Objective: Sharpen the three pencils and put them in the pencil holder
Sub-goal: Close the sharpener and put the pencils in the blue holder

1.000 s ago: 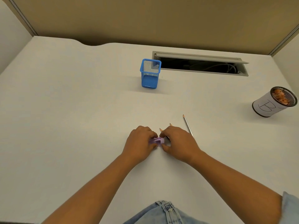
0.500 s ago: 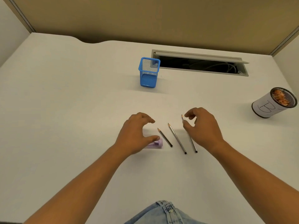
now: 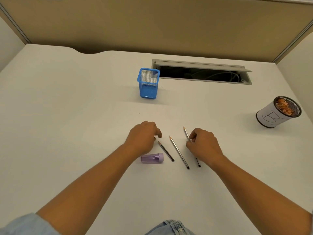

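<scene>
Pencil (image 3: 186, 134) under right grip (image 3: 202, 144), on desk (image 3: 67, 116)

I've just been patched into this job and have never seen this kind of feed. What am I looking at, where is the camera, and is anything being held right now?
There is no machine here: these are a person's two bare arms, filmed by one wide-angle camera on their head, looking down at a white desk.

On the desk lie three pencils: a short one, a middle one and a right one. A purple sharpener lies beside the short pencil. Further back stands the blue mesh pencil holder, with no pencil in view in it. At far right is a white cup holding shavings.

The right hand is closing its fingers on the right pencil. The left hand hovers, holding nothing.
</scene>
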The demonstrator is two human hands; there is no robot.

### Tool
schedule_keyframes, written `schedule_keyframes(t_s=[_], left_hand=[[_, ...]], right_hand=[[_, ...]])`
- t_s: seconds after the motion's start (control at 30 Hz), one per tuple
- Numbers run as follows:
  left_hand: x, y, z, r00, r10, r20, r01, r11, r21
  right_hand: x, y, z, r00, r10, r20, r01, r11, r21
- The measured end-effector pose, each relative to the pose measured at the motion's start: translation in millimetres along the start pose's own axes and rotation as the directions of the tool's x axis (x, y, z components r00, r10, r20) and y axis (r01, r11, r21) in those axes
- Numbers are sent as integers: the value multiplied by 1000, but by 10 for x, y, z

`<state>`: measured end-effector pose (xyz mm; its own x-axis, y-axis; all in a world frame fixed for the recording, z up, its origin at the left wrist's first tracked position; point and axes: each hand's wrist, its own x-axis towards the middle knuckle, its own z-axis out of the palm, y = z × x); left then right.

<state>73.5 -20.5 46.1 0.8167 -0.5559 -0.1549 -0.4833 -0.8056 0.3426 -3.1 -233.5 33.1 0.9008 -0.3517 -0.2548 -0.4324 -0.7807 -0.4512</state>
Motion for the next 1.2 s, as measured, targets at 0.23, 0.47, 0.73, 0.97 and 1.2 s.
schedule_keyframes(t_s=[0.23, 0.47, 0.73, 0.97, 1.2], left_hand=[[90, -48, -58, 988, 72, 136, -72, 997, -4], [136, 22, -26, 972, 149, 181, -159, 986, 41], [161, 100, 10, 959, 229, 164, -251, 959, 128], [201, 25, -52, 962, 242, 128, -260, 954, 150], [191, -127, -518, 988, 135, 81, -140, 988, 63]], right_hand=[[-105, -19, 52, 998, -55, 1, 55, 997, -58], [-182, -160, 223, 990, -134, 32, 137, 982, -130], [-105, -327, 284, 992, -123, 36, 127, 980, -151], [-42, -428, 49, 997, -68, -48, 67, 998, -12], [135, -636, -467, 978, -102, -183, 158, 933, 324]])
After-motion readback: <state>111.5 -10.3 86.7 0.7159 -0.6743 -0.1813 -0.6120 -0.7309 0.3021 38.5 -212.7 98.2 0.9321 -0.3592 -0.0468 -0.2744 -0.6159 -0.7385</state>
